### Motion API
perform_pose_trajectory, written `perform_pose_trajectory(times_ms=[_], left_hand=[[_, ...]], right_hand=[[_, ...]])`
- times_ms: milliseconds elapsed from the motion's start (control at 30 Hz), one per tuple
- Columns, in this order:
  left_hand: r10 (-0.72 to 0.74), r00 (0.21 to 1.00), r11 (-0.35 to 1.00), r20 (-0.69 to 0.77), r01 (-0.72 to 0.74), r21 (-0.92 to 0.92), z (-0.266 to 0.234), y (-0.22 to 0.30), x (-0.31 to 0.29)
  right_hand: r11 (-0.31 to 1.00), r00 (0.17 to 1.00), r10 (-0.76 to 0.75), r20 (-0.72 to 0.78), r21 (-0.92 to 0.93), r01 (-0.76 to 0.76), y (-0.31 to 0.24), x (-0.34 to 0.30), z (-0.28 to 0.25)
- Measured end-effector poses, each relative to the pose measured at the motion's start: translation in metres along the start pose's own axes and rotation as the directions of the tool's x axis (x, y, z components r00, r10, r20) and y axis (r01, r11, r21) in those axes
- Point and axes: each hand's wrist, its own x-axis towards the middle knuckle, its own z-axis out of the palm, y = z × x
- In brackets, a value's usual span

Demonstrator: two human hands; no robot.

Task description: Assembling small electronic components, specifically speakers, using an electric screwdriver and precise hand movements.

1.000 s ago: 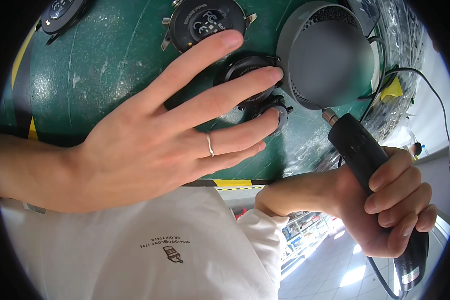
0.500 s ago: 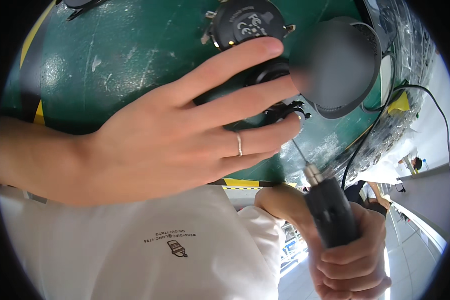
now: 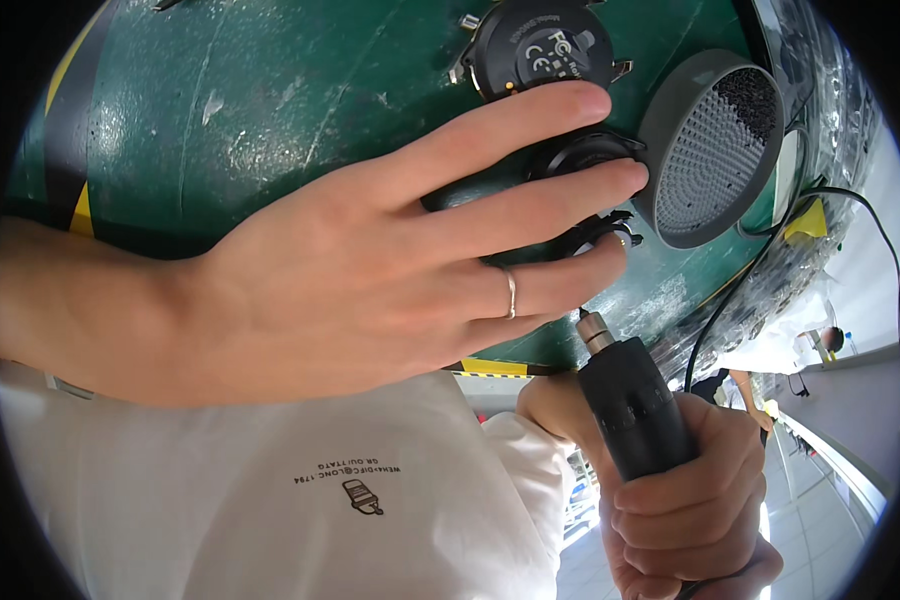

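Observation:
My left hand (image 3: 370, 260) reaches across from the left, a thin ring on one finger. Its fingers lie over a black round watch (image 3: 585, 155) and seem to grip it; the thumb is hidden. Parts of the watch show between the fingers, with a small black end by the ring finger. At lower right my right hand (image 3: 695, 500) is wrapped round a black electric screwdriver (image 3: 635, 410). The screwdriver points up and left, its tip close beneath my left ring and little fingers; whether it touches the watch is hidden.
Another black round watch case (image 3: 540, 50) lies back up on the green table (image 3: 220, 120), beyond my fingers. To its right stands a tilted grey round tray (image 3: 710, 150) holding many tiny black pieces. A black cable (image 3: 730, 290) and clear plastic wrap (image 3: 850, 120) run along the right edge.
The screwdriver tip has moved up and left, closer to my left fingers, and less of its bit shows. The grey tray now appears tilted with its inside in sight.

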Motion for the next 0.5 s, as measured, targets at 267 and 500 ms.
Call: perform_pose_trajectory(times_ms=[267,500], left_hand=[[-0.047,0.998,0.999,0.040,0.046,0.017,-0.006,0.001,0.003],[0.021,0.996,0.998,0.089,-0.026,0.057,-0.010,-0.002,0.003]], right_hand=[[0.994,0.992,0.095,0.086,-0.056,-0.090,0.000,0.006,0.001],[0.983,0.988,0.153,0.033,-0.112,-0.148,-0.003,0.006,0.005]])
